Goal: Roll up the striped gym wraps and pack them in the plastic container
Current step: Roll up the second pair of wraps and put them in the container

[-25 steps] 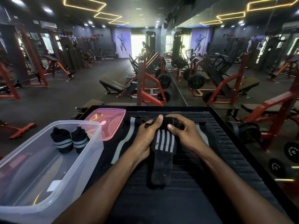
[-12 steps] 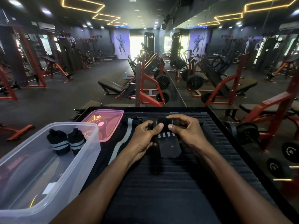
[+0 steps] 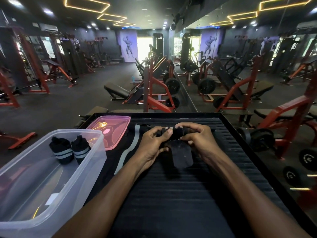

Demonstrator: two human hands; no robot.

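Both hands hold a black striped gym wrap (image 3: 182, 156) over the black ribbed platform (image 3: 171, 194). My left hand (image 3: 154, 143) grips the left end of the roll, thumb on top. My right hand (image 3: 197, 140) pinches the right end. A short black tail of the wrap hangs down toward me between the hands. The clear plastic container (image 3: 42, 186) stands at the left, with two rolled striped wraps (image 3: 68, 152) upright at its far end. Another unrolled wrap (image 3: 132, 145) with a grey stripe lies left of my hands.
A pink container lid (image 3: 111, 129) lies beyond the container on the platform. The platform has a raised black rim (image 3: 248, 160) at the right. Red gym machines, benches and weight plates (image 3: 308, 158) surround it, with a mirror wall on the right.
The wrap has been rolled further: the striped part has gone into the roll and the loose tail is shorter. The hands have lifted the roll slightly.
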